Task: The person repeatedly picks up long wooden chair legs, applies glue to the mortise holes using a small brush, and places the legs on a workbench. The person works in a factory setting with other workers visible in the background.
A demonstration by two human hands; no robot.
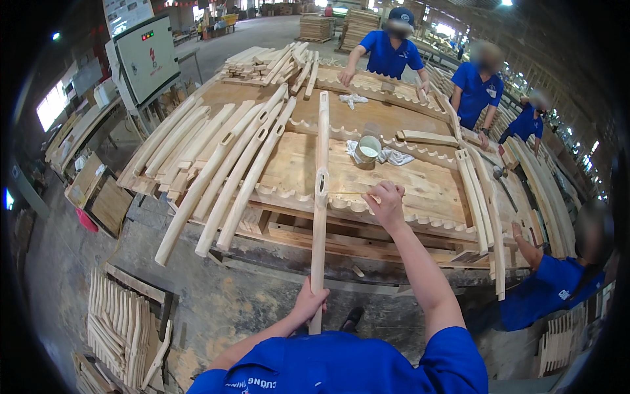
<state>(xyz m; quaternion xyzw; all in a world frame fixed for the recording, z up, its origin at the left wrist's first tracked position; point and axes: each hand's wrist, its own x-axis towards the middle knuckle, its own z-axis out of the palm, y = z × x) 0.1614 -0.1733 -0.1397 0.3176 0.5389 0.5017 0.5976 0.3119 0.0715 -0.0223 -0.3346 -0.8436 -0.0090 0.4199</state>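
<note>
My left hand (310, 303) grips the near end of a long curved wooden chair leg (321, 197) that stretches away from me across the workbench (420, 187). My right hand (386, 202) holds a thin brush or stick, its tip touching the leg near a notch at its middle. A small cup of pale glue (367, 150) stands on a white rag just beyond my right hand.
Several similar curved legs (223, 171) lie side by side on the bench's left. More legs are stacked on the floor (121, 328) at lower left. Three people in blue shirts work at the far side, another (551, 282) at right. A control cabinet (146, 59) stands at left.
</note>
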